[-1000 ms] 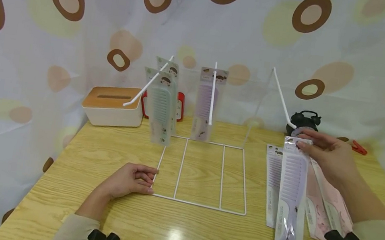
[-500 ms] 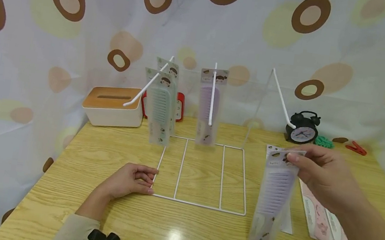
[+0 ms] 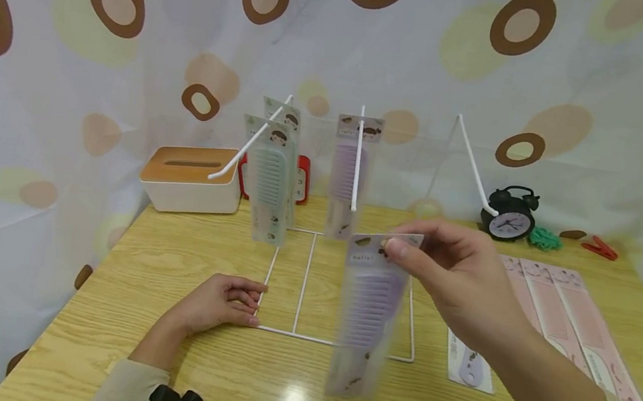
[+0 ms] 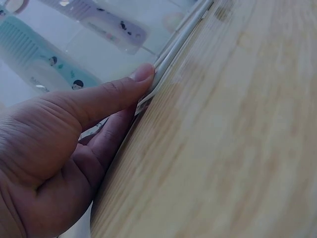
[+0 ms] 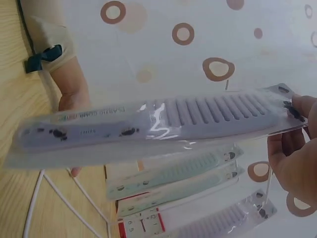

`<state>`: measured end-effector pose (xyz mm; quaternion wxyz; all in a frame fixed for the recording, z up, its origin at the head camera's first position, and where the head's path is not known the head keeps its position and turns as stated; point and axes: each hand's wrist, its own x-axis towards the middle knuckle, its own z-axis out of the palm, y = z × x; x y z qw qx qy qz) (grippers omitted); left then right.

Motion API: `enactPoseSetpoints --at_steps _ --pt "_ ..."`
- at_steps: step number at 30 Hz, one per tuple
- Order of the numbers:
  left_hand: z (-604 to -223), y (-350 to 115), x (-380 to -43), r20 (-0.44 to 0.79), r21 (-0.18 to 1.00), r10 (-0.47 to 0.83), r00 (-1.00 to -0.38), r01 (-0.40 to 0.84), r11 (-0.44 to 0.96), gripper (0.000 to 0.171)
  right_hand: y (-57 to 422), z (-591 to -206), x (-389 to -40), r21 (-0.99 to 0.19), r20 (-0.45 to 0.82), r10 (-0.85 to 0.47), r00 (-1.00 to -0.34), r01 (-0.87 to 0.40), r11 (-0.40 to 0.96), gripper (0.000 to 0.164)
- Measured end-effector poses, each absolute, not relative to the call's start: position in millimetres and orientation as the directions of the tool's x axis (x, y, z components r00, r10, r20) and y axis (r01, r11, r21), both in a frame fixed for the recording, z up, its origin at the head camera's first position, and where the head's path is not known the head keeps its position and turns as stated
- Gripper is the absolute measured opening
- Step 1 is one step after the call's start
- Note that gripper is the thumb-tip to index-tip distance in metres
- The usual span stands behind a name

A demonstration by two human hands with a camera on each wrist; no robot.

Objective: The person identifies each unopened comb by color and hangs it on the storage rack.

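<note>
My right hand (image 3: 464, 273) pinches the top of a packaged purple comb (image 3: 367, 315), which hangs down in front of the white wire rack (image 3: 304, 286). In the right wrist view the comb (image 5: 148, 124) lies lengthwise inside its clear wrapper. With thumb and fingers, my left hand (image 3: 216, 302) holds the rack's front left corner; the left wrist view shows the thumb on the wire (image 4: 173, 49). Two packaged green combs (image 3: 269, 180) hang from the rack's left prong. Another packaged purple comb (image 3: 341, 183) is on the middle prong, while the right prong (image 3: 478, 167) is bare.
Three pink comb packs (image 3: 575, 315) lie on the right of the table, beside a purple comb pack (image 3: 471, 369) partly behind my right arm. Along the back stand a tissue box (image 3: 191, 193), a red-framed calendar (image 3: 302, 181) and a black alarm clock (image 3: 510, 224).
My right hand has lifted the purple comb pack off the pile on the right and carried it left to the front of the rack. The left hand stays at the rack's corner.
</note>
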<state>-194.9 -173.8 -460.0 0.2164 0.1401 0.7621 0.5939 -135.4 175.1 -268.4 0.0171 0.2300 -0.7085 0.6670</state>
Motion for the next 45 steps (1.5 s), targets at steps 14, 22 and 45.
enactPoseSetpoints --at_steps 14,22,45 --pt "-459.6 -174.7 -194.3 -0.165 0.963 0.469 -0.867 -0.039 0.267 0.060 138.0 -252.0 -158.0 -0.960 0.276 -0.275 -0.921 -0.278 -0.030 0.009" --pt "-459.7 -174.4 -194.4 -0.162 0.963 0.466 -0.870 -0.036 0.267 0.060 145.7 -263.1 -184.5 -0.980 0.196 -0.243 -0.950 -0.199 -0.012 0.020" --pt "-458.7 -173.4 -195.6 -0.164 0.960 0.471 -0.867 -0.030 0.279 0.060 145.4 -280.4 -265.9 -0.942 0.247 -0.046 -0.968 -0.228 -0.245 0.012"
